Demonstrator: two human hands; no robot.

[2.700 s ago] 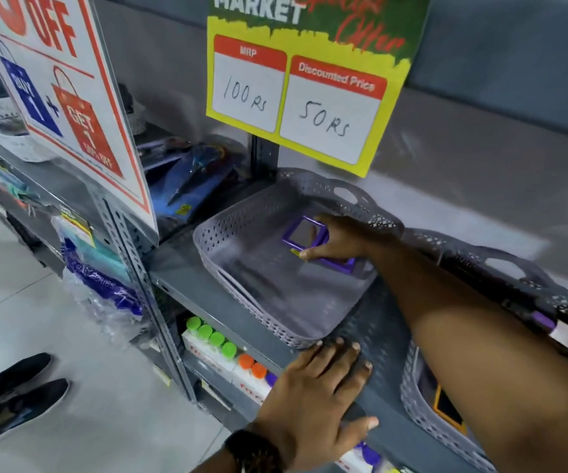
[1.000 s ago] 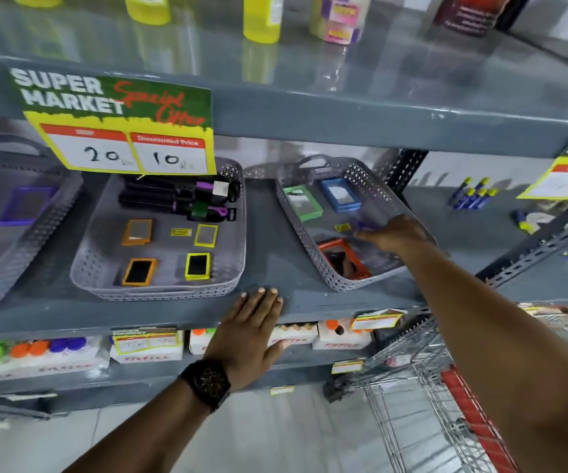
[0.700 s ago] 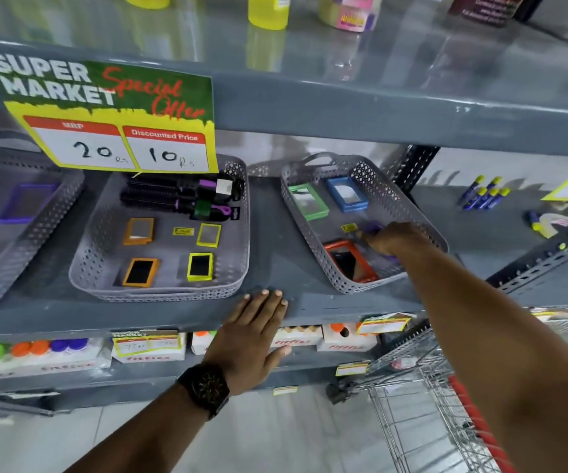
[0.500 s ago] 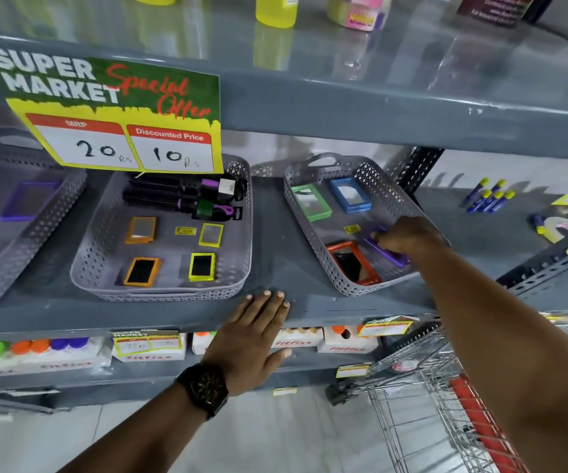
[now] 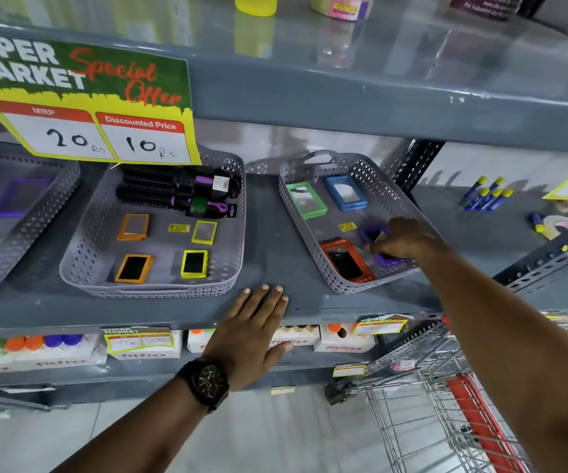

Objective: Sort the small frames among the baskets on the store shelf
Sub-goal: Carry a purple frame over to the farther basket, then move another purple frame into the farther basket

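small frames lie in 3 grey perforated baskets on the grey store shelf (image 5: 275, 254); all places below are given relative to the middle basket (image 5: 71, 268). inside the middle basket: 2 orange frames, one at its left centre (image 5: 133, 227) and one at its front left (image 5: 134, 268); 2 yellow frames, one at its right centre (image 5: 205, 232) and one at its front right (image 5: 194, 263); a small yellow price sticker (image 5: 178, 228) between the upper pair; black round hairbrushes (image 5: 173, 192) across its back wall. right of the middle basket, with bare shelf between, stands the right basket (image 5: 391, 196), turned at an angle; it holds a green frame (image 5: 306, 200) and a blue frame (image 5: 346, 193) at the back, a red-orange frame (image 5: 346, 259) at the front, and 2 purple frames, one (image 5: 371, 232) partly under the fingertips and one (image 5: 390, 259) partly under the palm. the right hand (image 5: 403, 238) reaches into the right basket, fingers curled down onto the purple frames; whether they pinch a frame or only touch it cannot be told. the left hand (image 5: 253, 331) lies flat and empty, fingers spread, on the shelf edge just in front of the middle basket's right corner; a black wristwatch (image 5: 206, 384) is on its wrist. left of the middle basket, the left basket (image 5: 20, 233) holds 1 purple frame (image 5: 20, 199). a price sign (image 5: 84, 107) reading 20 and 10 hangs above the middle basket. a wire shopping trolley (image 5: 446, 404) stands below and far right.
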